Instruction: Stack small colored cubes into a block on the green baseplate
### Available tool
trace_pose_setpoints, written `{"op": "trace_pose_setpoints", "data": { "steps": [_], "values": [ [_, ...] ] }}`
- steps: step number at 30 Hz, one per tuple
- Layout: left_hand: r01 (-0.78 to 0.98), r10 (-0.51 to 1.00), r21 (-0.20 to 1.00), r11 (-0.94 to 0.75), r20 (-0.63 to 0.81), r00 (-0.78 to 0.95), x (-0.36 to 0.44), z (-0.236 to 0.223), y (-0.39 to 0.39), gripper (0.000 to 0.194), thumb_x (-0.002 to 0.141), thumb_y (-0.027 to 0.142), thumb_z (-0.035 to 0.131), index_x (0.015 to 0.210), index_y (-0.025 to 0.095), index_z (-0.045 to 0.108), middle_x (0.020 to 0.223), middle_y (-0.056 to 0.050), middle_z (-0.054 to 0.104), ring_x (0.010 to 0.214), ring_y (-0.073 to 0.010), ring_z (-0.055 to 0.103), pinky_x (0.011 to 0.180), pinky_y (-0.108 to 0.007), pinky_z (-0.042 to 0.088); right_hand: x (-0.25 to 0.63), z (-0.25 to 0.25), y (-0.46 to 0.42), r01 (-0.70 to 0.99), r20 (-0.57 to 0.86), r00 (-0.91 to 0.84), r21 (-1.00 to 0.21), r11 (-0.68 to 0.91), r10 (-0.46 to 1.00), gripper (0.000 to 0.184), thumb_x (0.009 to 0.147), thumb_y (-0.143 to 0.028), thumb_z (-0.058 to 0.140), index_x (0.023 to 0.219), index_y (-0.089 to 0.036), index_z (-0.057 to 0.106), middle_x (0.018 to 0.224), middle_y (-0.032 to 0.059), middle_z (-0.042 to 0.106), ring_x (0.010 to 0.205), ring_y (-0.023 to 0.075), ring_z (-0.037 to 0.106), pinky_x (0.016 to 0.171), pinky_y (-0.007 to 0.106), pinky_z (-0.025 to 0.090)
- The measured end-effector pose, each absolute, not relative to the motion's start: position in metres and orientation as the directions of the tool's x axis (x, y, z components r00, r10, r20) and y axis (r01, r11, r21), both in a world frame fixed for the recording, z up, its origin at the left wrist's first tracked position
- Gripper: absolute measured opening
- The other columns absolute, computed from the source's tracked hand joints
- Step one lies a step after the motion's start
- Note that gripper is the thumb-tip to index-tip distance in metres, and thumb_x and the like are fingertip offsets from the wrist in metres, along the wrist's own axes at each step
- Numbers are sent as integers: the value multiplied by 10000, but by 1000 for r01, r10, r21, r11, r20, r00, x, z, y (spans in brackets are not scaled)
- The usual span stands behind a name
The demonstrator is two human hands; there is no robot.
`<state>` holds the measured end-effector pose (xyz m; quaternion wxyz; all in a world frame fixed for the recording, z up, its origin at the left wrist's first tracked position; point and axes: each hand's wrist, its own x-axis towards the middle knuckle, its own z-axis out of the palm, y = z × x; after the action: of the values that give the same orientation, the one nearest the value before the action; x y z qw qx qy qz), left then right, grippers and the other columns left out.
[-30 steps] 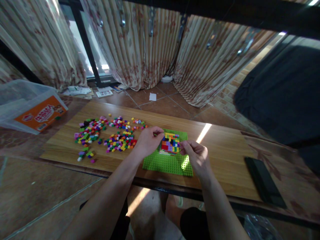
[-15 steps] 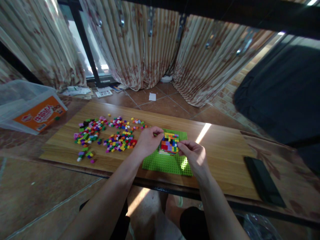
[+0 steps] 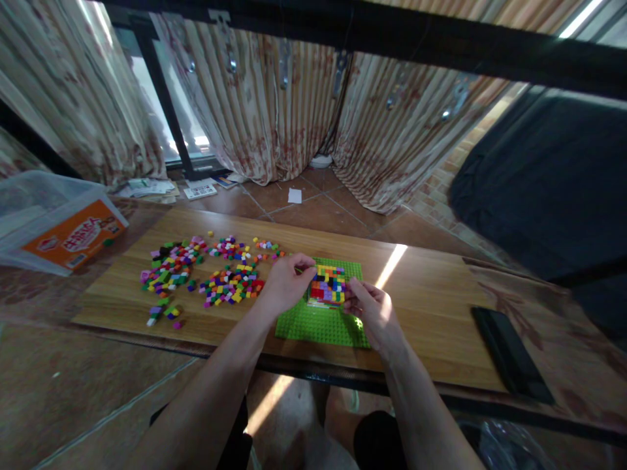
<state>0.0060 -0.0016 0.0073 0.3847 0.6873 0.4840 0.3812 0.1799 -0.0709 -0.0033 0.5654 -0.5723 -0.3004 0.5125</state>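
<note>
A block of stacked toy bricks (image 3: 327, 287) in many colours stands on a green studded baseplate (image 3: 318, 326). My left hand (image 3: 288, 282) is at its upper left edge with thumb and fingers pinched together; anything between the fingertips is hidden or too small to make out. On the other side, my right hand (image 3: 373, 312) has its bent fingers against the right side of the block, steadying it. The top of the block shows rows of red, purple, yellow, black, blue and green bricks.
Loose toy bricks (image 3: 230, 285) lie in several heaps on the left of the wooden board (image 3: 416, 294). A clear plastic box (image 3: 53, 219) with an orange label stands at the far left. A black phone-like slab (image 3: 512, 352) lies at the right. Curtains (image 3: 274, 117) hang behind.
The whole view has shifted slightly. My right hand's fingers have moved a little down along the block's right side and spread slightly. The left hand stays pinched at the block's left edge.
</note>
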Motion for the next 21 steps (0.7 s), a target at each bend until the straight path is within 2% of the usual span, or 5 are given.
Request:
{"op": "trace_pose_setpoints", "data": {
  "steps": [4, 8, 17, 21],
  "values": [
    [369, 961, 902, -224, 142, 236, 6, 12, -4, 134, 782, 194, 579, 859, 151, 680, 818, -38, 714, 755, -146, 646, 716, -273, 506, 180, -5, -68, -95, -195, 345, -980, -173, 918, 436, 681, -581, 715, 754, -152, 681, 639, 21, 650, 485, 98, 546, 438, 213, 453],
    [360, 961, 905, -225, 144, 238, 7, 13, -5, 128, 786, 182, 573, 856, 154, 677, 812, -33, 711, 754, -145, 646, 704, -267, 506, 178, -11, -64, 40, -148, 381, -984, -176, 912, 456, 616, -541, 778, 826, -144, 697, 622, 18, 659, 468, 102, 529, 404, 208, 423],
    [416, 973, 888, -195, 121, 198, 13, 11, -11, 129, 788, 191, 574, 859, 160, 677, 830, -38, 717, 767, -154, 640, 706, -270, 508, 171, -8, -68, 51, -187, 451, -971, -235, 872, 553, 550, -538, 812, 928, -152, 699, 703, 19, 701, 459, 101, 556, 384, 209, 443],
    [419, 978, 892, -168, 97, 185, 15, 12, -15, 196, 795, 239, 586, 947, 166, 685, 883, -52, 730, 779, -165, 649, 713, -280, 516, 176, -15, -67, 19, -187, 516, -973, -229, 836, 547, 504, -518, 841, 888, -149, 717, 667, 12, 691, 437, 92, 536, 399, 218, 464]
  ]
}}
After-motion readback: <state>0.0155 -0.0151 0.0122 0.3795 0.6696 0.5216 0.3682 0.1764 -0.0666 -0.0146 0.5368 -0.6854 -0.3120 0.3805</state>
